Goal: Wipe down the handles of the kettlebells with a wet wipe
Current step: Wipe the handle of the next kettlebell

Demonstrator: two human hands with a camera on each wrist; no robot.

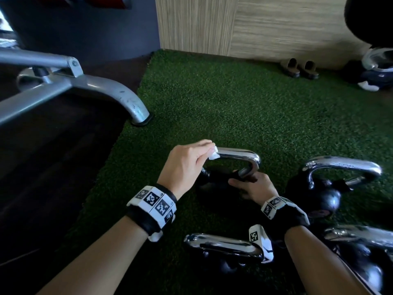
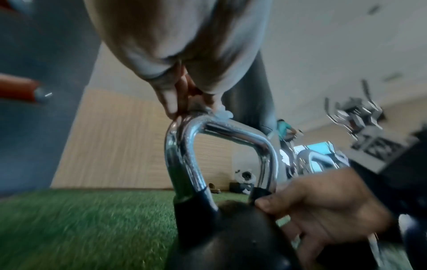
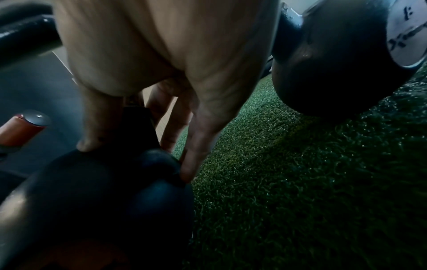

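A black kettlebell [image 1: 214, 182] with a chrome handle [image 1: 240, 155] stands on the green turf [image 1: 212, 103] in front of me. My left hand [image 1: 187, 165] pinches a small white wet wipe [image 1: 213, 153] against the handle's left end; the left wrist view shows the wipe [image 2: 221, 115] pressed on the handle's [image 2: 231, 127] top bend. My right hand [image 1: 253, 186] rests on the kettlebell's black body by the handle's right foot, fingers spread over the ball [image 3: 104, 191]. Its palm is hidden in the head view.
Other chrome-handled kettlebells stand close by: one to the right [image 1: 340, 173], one near me [image 1: 223, 245], one at the lower right [image 1: 361, 248]. A grey machine leg [image 1: 127, 99] stands at the turf's left edge. Slippers [image 1: 299, 68] lie by the far wall.
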